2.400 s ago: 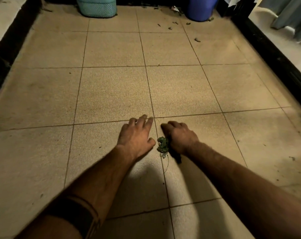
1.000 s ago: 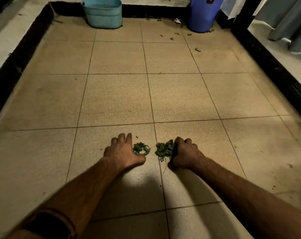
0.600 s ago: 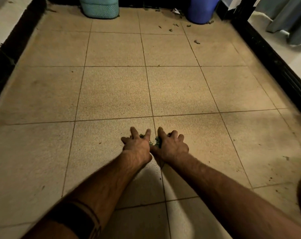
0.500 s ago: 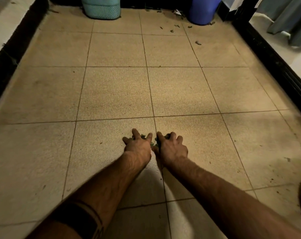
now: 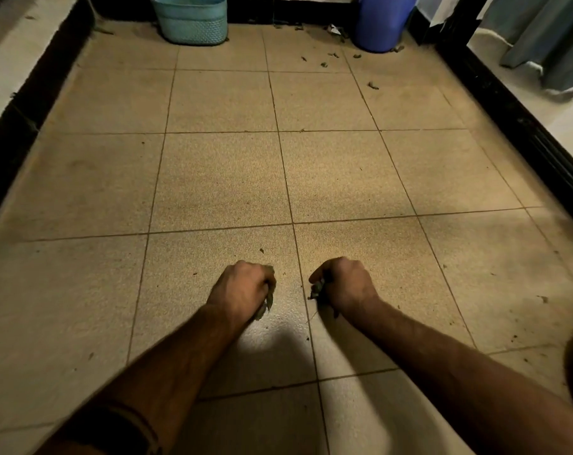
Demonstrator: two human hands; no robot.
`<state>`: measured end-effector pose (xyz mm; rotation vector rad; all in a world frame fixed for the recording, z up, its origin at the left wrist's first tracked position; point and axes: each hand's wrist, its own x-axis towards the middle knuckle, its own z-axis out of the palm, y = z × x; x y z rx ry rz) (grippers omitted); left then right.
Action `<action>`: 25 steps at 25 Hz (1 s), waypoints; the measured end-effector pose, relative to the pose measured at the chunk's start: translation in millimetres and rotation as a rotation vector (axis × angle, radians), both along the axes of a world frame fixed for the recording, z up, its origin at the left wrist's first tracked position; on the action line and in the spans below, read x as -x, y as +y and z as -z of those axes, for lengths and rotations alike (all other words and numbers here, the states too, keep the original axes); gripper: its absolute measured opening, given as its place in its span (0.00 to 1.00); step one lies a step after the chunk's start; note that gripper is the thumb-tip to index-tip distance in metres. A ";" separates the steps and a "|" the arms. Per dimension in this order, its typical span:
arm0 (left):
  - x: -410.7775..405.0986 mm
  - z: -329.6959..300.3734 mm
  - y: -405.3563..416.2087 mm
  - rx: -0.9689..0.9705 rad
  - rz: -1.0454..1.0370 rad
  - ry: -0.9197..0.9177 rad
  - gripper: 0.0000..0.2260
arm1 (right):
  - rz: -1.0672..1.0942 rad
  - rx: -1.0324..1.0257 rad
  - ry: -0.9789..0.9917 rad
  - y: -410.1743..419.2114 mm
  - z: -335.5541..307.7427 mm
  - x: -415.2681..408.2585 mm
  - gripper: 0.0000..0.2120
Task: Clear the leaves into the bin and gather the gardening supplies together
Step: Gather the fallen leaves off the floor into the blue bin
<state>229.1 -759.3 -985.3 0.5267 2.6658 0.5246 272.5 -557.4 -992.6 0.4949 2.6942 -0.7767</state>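
Leaves [image 5: 265,307] poked out below the curled fingers of the left hand [image 5: 242,289], and more leaves showed at the thumb side of the right hand [image 5: 346,285]; both fists were clenched round their clumps, close above the tiled floor [image 5: 219,178]. Between the 2 fists lay a bare strip of tile. Far ahead of them stood a teal basket [image 5: 191,23] and a blue bin [image 5: 382,23], with scattered leaf bits [image 5: 373,85] near the bin.

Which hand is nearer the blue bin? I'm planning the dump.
Right. The right hand lies below the blue bin; the left hand sits farther left.
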 end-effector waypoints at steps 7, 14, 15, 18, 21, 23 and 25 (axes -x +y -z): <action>34.0 -18.2 -2.5 -0.261 -0.276 -0.034 0.09 | 0.376 0.308 -0.026 31.4 -41.1 42.5 0.18; 48.4 -52.5 -2.7 -0.307 -0.371 -0.077 0.09 | 0.634 0.422 -0.033 -2.1 -64.3 66.0 0.09; 51.0 -63.5 -4.3 -0.328 -0.373 -0.073 0.09 | 0.644 0.417 -0.012 -6.3 -75.0 68.7 0.09; 57.9 -104.9 -7.2 -0.422 -0.410 -0.019 0.10 | 0.676 0.401 0.067 -7.9 -122.0 73.6 0.11; 57.5 -168.3 -7.0 -0.483 -0.443 0.008 0.10 | 0.723 0.441 0.129 -8.8 -190.3 72.0 0.10; 53.6 -218.3 -4.1 -0.511 -0.453 -0.005 0.10 | 0.726 0.464 0.143 -11.3 -242.4 67.4 0.11; 48.7 -272.0 -1.7 -0.541 -0.444 -0.022 0.10 | 0.716 0.463 0.139 -13.2 -297.1 64.4 0.13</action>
